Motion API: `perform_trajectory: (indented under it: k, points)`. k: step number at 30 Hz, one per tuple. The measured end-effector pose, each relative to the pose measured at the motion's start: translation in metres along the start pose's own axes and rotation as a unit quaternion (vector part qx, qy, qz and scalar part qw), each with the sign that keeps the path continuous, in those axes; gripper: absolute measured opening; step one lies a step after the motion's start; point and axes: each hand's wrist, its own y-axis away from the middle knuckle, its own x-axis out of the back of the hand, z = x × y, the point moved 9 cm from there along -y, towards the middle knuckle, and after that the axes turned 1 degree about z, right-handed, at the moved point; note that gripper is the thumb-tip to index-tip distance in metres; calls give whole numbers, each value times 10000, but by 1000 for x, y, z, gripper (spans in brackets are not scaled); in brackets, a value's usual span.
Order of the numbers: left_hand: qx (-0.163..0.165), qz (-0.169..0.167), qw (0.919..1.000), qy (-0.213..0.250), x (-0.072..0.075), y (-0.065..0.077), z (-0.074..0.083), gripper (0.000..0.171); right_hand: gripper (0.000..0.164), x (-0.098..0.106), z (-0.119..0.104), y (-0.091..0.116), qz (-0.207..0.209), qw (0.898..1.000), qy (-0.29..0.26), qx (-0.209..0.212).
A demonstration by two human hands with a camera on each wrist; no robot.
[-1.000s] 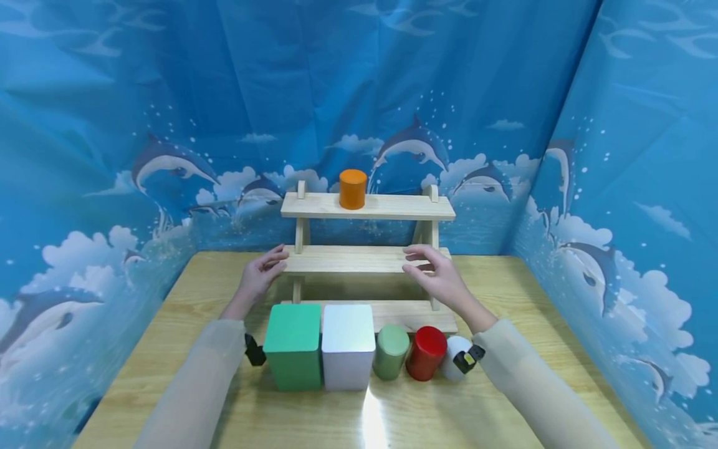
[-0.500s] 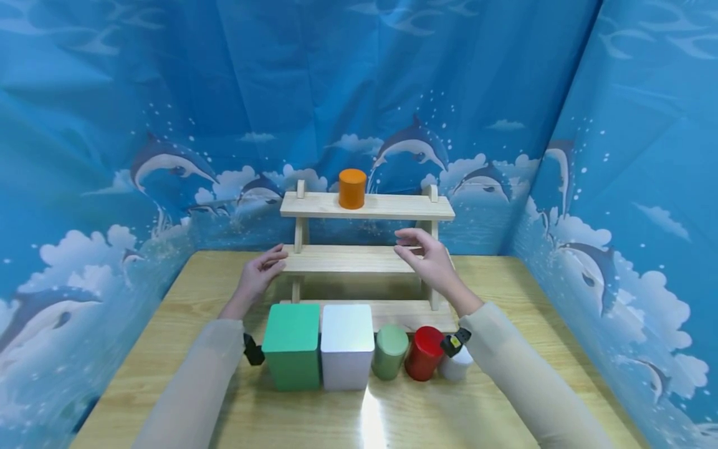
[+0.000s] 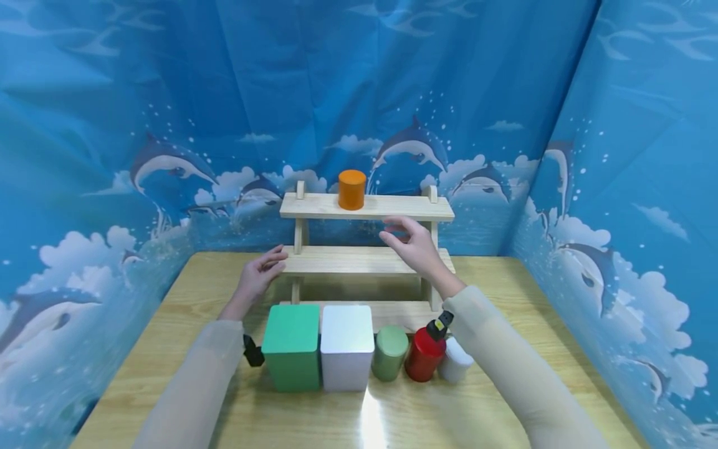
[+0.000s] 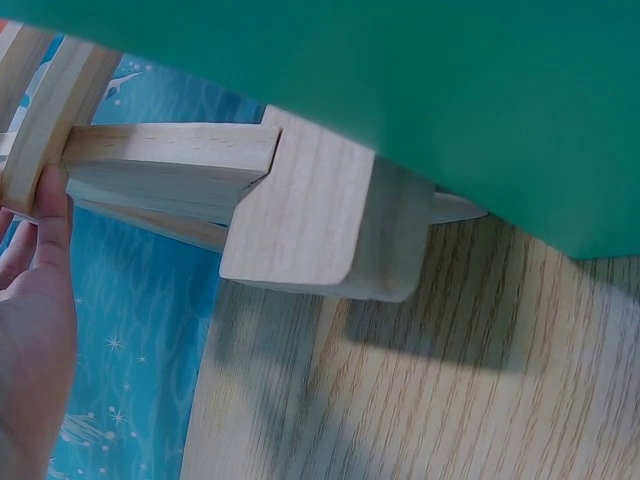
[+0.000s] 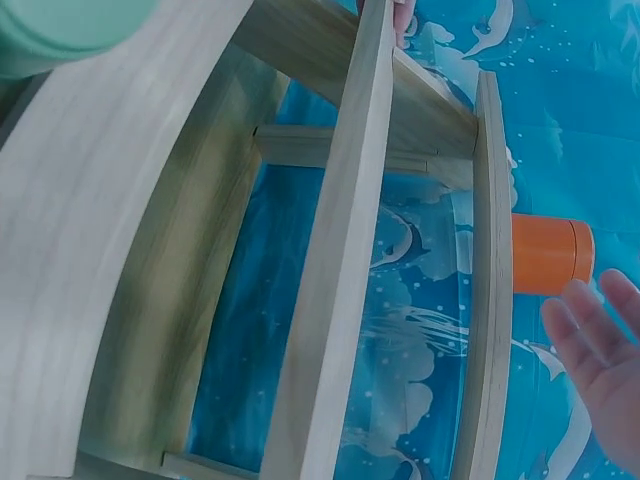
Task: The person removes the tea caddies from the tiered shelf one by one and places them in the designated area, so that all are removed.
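A three-tier wooden display shelf (image 3: 359, 260) stands on the table. My left hand (image 3: 258, 274) grips the left end of its middle board, and the left wrist view shows the thumb against the board's edge. Lifted in front of the gap between the middle and top boards, my right hand (image 3: 412, 244) holds nothing, its fingers loosely bent. An orange canister (image 3: 351, 190) sits upright on the top board, up and to the left of the right fingers. In the right wrist view the right hand (image 5: 605, 370) appears close to the orange canister (image 5: 548, 255), with a visible gap.
Before the shelf stand a green box (image 3: 291, 349), a white box (image 3: 347, 349), a pale green canister (image 3: 389, 353), a red canister (image 3: 424, 358) and a white canister (image 3: 457, 362) in a row. Blue dolphin-print curtains (image 3: 359, 87) enclose the table (image 3: 314, 421).
My right hand has risen from the middle board's right side and shifted left towards the orange canister. The left hand has stayed at the board's end.
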Motion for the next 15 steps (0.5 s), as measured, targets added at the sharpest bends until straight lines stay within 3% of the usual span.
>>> perform_trajectory:
  k: [3,15]
  points:
    - [22,15,10000,3,1,1,-1,33,35,-4,11,-9,24,10000,-32,-14]
    - [160,70,9997,-149,2,-1,-4,33,38,-15,12,-36,194,9998,0,-76]
